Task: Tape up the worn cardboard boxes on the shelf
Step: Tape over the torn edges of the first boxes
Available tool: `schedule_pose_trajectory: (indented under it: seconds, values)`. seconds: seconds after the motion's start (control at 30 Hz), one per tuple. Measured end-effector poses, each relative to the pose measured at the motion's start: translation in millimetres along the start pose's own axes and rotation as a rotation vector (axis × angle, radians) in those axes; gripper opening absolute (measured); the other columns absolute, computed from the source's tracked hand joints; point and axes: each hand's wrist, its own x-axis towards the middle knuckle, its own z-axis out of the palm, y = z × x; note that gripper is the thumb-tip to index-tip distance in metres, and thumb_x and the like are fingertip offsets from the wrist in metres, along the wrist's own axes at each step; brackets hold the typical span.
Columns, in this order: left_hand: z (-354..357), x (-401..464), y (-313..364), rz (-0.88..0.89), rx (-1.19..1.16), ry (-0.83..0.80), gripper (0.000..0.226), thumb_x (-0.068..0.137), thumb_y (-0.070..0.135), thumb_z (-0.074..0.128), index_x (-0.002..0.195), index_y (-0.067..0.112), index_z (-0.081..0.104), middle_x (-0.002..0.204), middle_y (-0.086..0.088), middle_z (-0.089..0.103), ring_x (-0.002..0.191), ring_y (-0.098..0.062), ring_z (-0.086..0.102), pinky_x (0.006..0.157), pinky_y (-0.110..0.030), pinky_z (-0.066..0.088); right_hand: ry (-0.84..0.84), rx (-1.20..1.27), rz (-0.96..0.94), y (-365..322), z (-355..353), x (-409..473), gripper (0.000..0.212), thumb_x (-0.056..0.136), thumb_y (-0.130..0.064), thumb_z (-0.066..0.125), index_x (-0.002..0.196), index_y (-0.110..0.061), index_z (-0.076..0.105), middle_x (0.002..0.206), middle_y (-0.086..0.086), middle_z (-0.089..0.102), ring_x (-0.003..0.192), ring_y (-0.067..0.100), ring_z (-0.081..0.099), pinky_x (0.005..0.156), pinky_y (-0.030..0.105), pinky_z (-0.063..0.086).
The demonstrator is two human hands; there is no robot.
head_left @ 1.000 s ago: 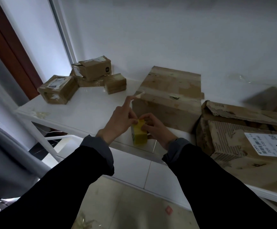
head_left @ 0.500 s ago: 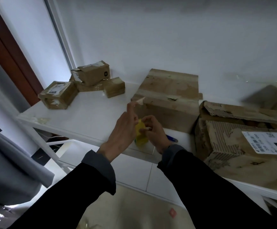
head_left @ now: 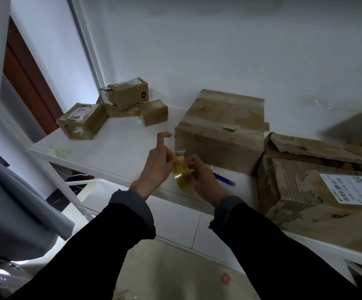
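Observation:
A yellowish tape roll (head_left: 182, 175) is held between both hands over the front edge of the white shelf (head_left: 115, 152). My right hand (head_left: 203, 178) grips the roll from the right. My left hand (head_left: 157, 163) touches the roll's left side, its index finger raised with a small strip of tape stuck to the tip. A worn cardboard box (head_left: 221, 128) stands just behind the hands, with clear tape hanging on its near left corner. A larger torn box (head_left: 318, 189) with a white label lies at the right.
Several small cardboard boxes (head_left: 115, 107) are piled at the shelf's back left by the wall corner. A blue pen (head_left: 224, 179) lies on the shelf right of my right hand. A white shelf post (head_left: 63, 180) slants down at the left. Tiled floor shows below.
The roll has tilted and turned between my hands. My left index finger stays raised with the tape end. The view has shifted, bringing the blue pen into sight.

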Motion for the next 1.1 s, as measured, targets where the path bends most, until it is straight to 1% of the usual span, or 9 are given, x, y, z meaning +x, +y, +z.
schedule_pose_trajectory:
  seconds: [0.13,0.27,0.43,0.6,0.77,0.87,0.93,1.0,1.1]
  values:
    - [2,0,-7,-0.031,-0.049,-0.028,0.076,0.084,0.003,0.078,0.141,0.02,0.03,0.084,0.001,0.063,0.072,-0.008,0.062,0.076,-0.019,0.048,0.012,-0.052,0.001,6,4,-2,0.019,0.1,-0.005,0.051,0.111,-0.019,0.044,0.104,0.014,0.068,0.091,0.031,0.066,0.079,0.055,0.057]
    - [2,5,-8,-0.047,-0.062,-0.017,0.076,0.084,0.008,0.08,0.14,0.02,0.03,0.09,-0.001,0.058,0.075,-0.012,0.061,0.068,-0.011,0.044,0.027,-0.071,0.013,8,6,-3,0.022,0.099,-0.007,0.052,0.113,-0.021,0.042,0.104,0.017,0.067,0.093,0.034,0.066,0.082,0.058,0.055]
    - [5,12,-13,-0.096,-0.091,-0.011,0.081,0.08,0.019,0.085,0.139,0.022,0.031,0.106,-0.008,0.052,0.088,-0.023,0.062,0.065,-0.015,0.044,0.017,-0.103,0.053,11,3,-2,0.031,0.099,-0.007,0.052,0.116,-0.023,0.033,0.112,0.02,0.063,0.098,0.032,0.065,0.089,0.055,0.055]
    - [12,15,-9,-0.087,-0.067,0.026,0.085,0.075,0.024,0.089,0.139,0.02,0.033,0.116,-0.01,0.049,0.095,-0.023,0.057,0.078,-0.029,0.052,0.068,-0.081,0.074,15,2,-4,0.03,0.1,-0.006,0.051,0.117,-0.02,0.031,0.11,0.017,0.062,0.095,0.028,0.066,0.088,0.051,0.057]
    - [13,12,-3,-0.072,-0.061,0.042,0.085,0.073,0.021,0.09,0.136,0.018,0.034,0.12,-0.006,0.043,0.101,-0.024,0.054,0.079,-0.034,0.052,0.118,0.006,0.136,15,3,-6,0.036,0.097,-0.005,0.056,0.118,-0.02,0.03,0.12,0.016,0.058,0.105,0.027,0.064,0.093,0.049,0.055]
    - [8,6,-3,-0.088,-0.059,0.063,0.085,0.071,0.023,0.091,0.135,0.018,0.035,0.126,-0.008,0.041,0.1,-0.022,0.051,0.083,-0.039,0.054,0.13,0.099,0.174,14,-1,-4,0.048,0.091,0.001,0.064,0.115,-0.018,0.027,0.124,0.021,0.054,0.101,0.022,0.063,0.088,0.037,0.055]
    - [4,2,0,-0.099,-0.047,0.07,0.086,0.07,0.024,0.092,0.135,0.016,0.036,0.131,-0.013,0.04,0.101,-0.021,0.05,0.081,-0.033,0.049,0.103,0.058,0.173,14,-4,-3,0.046,0.091,0.004,0.062,0.113,-0.016,0.027,0.119,0.019,0.055,0.092,0.016,0.06,0.082,0.033,0.054]
    - [0,-2,3,-0.093,-0.049,0.112,0.084,0.069,0.026,0.093,0.133,0.015,0.039,0.13,-0.013,0.039,0.103,-0.022,0.049,0.084,-0.034,0.048,0.085,-0.031,0.153,12,-7,-2,0.043,0.091,0.005,0.062,0.109,-0.014,0.029,0.11,0.012,0.052,0.088,0.014,0.057,0.079,0.032,0.052]
    - [-13,-8,1,-0.113,-0.07,0.236,0.063,0.075,0.03,0.088,0.124,0.018,0.05,0.119,-0.005,0.038,0.1,-0.017,0.049,0.088,-0.038,0.051,0.083,-0.206,0.097,2,-12,7,0.038,0.089,0.0,0.063,0.11,-0.013,0.034,0.115,0.014,0.053,0.1,0.025,0.057,0.085,0.044,0.05]
